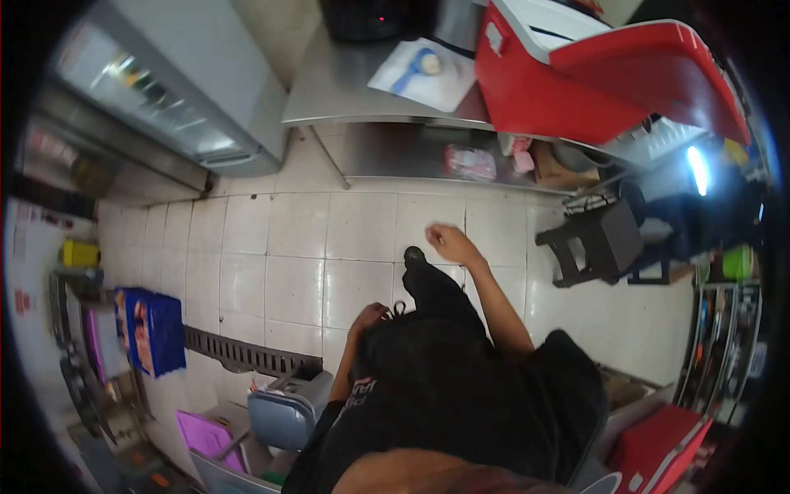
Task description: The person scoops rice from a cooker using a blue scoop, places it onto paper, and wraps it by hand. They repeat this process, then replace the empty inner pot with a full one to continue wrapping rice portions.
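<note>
My right hand (451, 245) is held out over the tiled floor, ahead of my body. Its fingers are loosely bent and slightly blurred, with nothing visible in them. My left hand (372, 315) hangs low beside the black apron (428, 370), near a small dark string loop (399, 308). Its fingers are bent and partly apart, and I see no object in them. One dark shoe (414, 254) shows on the floor between the two hands.
Ahead stands a steel table (329, 82) bearing a white cloth (448, 86) with a blue-handled utensil (420, 68) and a red cooler (535, 99). A dark stool (592, 240) is right; a blue crate (156, 329), floor grate (247, 356) and grey bin (284, 416) lie left.
</note>
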Motion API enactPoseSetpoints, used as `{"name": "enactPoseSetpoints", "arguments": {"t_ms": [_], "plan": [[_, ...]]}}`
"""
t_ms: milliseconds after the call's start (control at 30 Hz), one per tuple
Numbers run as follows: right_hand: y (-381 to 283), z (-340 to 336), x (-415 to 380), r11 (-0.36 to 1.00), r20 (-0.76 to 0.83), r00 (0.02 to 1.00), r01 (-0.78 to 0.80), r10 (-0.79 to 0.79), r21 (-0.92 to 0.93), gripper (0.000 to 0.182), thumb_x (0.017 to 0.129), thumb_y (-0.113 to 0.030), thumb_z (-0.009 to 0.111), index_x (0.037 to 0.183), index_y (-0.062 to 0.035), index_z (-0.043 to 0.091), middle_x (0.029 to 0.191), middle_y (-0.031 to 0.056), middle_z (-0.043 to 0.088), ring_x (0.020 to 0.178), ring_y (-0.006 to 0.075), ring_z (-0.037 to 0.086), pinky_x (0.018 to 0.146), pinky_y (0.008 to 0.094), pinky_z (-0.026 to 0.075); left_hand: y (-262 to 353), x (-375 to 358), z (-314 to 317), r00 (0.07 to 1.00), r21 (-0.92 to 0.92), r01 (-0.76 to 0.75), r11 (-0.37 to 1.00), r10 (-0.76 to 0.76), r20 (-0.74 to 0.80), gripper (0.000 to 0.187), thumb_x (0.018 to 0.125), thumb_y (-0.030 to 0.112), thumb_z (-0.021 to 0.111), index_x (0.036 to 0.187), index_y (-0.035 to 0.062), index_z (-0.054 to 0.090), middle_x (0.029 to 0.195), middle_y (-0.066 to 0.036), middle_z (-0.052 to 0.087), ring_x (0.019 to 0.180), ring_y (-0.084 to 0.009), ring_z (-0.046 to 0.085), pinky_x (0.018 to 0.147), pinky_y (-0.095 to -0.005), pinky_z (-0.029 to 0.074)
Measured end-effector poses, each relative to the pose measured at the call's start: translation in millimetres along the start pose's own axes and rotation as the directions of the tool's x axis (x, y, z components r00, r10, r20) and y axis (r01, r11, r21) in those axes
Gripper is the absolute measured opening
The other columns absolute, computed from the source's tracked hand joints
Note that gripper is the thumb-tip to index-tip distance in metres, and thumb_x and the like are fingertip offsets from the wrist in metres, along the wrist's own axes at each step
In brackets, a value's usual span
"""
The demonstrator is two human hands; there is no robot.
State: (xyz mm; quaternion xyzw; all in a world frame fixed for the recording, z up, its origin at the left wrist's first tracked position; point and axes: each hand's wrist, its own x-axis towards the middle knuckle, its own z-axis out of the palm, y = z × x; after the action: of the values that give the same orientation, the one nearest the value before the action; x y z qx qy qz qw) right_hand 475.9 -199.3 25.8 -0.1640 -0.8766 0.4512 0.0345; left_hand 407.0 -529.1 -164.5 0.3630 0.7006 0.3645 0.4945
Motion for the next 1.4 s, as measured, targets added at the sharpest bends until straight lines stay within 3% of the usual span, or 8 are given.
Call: {"name": "enactPoseSetpoints", "arguments": {"t_ms": [67,200,267,467,533,867,1167,1400], "plan": [[-0.5,-18.5,52.7,0.99,-0.179,0.983,0.061,-0.037,0.128,0.018,0.087,-0.017,0.055,0.09,-0.0003,0.059,0.077,0.0173,0.061,0.071,0.0313,0.06,0.065,0.0377,0.047,46.7,21.1,-32.9,0.916,0.116,0.369,0.922,-0.34,-0.214,0.037,0.087,0.032,0.054,0.098,-0.0021,0.062,0.091,-0.02,0.067,0.088,-0.0317,0.065,0.08,-0.0384,0.05],[10.1,-50.6,167.2,0.971,-0.362,0.929,0.014,0.076,0.238,0.016,0.085,-0.014,0.056,0.094,-0.0015,0.06,0.084,0.0161,0.065,0.08,0.0302,0.063,0.071,0.0361,0.05,113.2,86.3,-105.9,0.888,0.132,0.232,0.964,-0.155,-0.433,0.029,0.089,0.027,0.053,0.095,0.0,0.061,0.088,-0.018,0.067,0.083,-0.0298,0.065,0.075,-0.0378,0.05],[6.7,-71.5,228.4,0.99,-0.478,0.875,-0.01,0.075,0.138,0.02,0.085,-0.016,0.057,0.098,-0.0016,0.059,0.088,0.0176,0.065,0.087,0.0333,0.063,0.076,0.0393,0.05,136.8,125.6,-140.5,0.884,-0.158,0.026,0.987,-0.096,-0.457,0.021,0.09,0.02,0.053,0.095,0.0004,0.06,0.081,-0.013,0.066,0.074,-0.0221,0.064,0.068,-0.0332,0.05],[-6.7,-99.9,349.3,0.945,-0.547,0.777,-0.316,0.31,0.086,0.052,0.082,-0.03,0.063,0.12,-0.0001,0.043,0.115,0.0226,0.055,0.103,0.0379,0.057,0.087,0.0449,0.046,243.3,249.9,-264.1,0.866,-0.004,-0.278,0.961,0.249,-0.433,0.015,0.093,0.013,0.051,0.099,0.0002,0.057,0.087,-0.007,0.063,0.078,-0.0123,0.061,0.072,-0.0271,0.049],[-2.7,-102.2,380.0,0.865,-0.526,0.72,-0.497,0.453,0.065,0.062,0.082,-0.038,0.063,0.121,0.0035,0.04,0.115,0.0256,0.053,0.105,0.0407,0.056,0.089,0.0455,0.046,284.8,295.5,-303.7,0.813,0.044,-0.36,0.932,0.337,-0.475,0.012,0.089,0.009,0.052,0.097,0.0017,0.059,0.087,-0.011,0.066,0.082,-0.0223,0.064,0.075,-0.0321,0.049],[2.3,-85.2,413.4,0.737,-0.562,0.583,-0.672,0.587,0.073,0.046,0.076,-0.042,0.063,0.083,0.0034,0.06,0.081,0.0225,0.065,0.078,0.0376,0.065,0.071,0.0456,0.052,307.5,441.8,-401.6,0.821,0.583,-0.511,0.631,0.559,0.115,0.036,0.083,0.008,0.052,0.119,0.0019,0.054,0.131,-0.014,0.049,0.125,-0.0298,0.043,0.104,-0.0408,0.033],[12.5,-80.6,395.9,0.82,-0.719,0.506,-0.55,0.476,0.156,0.034,0.071,-0.026,0.065,0.084,0.0032,0.053,0.081,0.0224,0.059,0.079,0.0404,0.06,0.071,0.0482,0.049,301.8,434.8,-397.6,0.772,0.582,-0.531,0.616,0.634,0.033,0.039,0.084,0.01,0.05,0.122,0.002,0.051,0.137,-0.012,0.043,0.131,-0.0279,0.037,0.106,-0.0434,0.027],[45.3,-67.9,362.0,0.709,-0.673,0.42,-0.669,0.608,0.223,0.045,0.082,-0.03,0.058,0.117,-0.0029,0.048,0.09,0.0256,0.063,0.086,0.0412,0.06,0.081,0.0515,0.045,295.6,442.6,-393.5,0.703,0.512,-0.658,0.552,0.694,0.155,0.047,0.076,0.004,0.056,0.123,0.0015,0.05,0.132,-0.018,0.046,0.124,-0.0372,0.04,0.105,-0.0492,0.03]]}}
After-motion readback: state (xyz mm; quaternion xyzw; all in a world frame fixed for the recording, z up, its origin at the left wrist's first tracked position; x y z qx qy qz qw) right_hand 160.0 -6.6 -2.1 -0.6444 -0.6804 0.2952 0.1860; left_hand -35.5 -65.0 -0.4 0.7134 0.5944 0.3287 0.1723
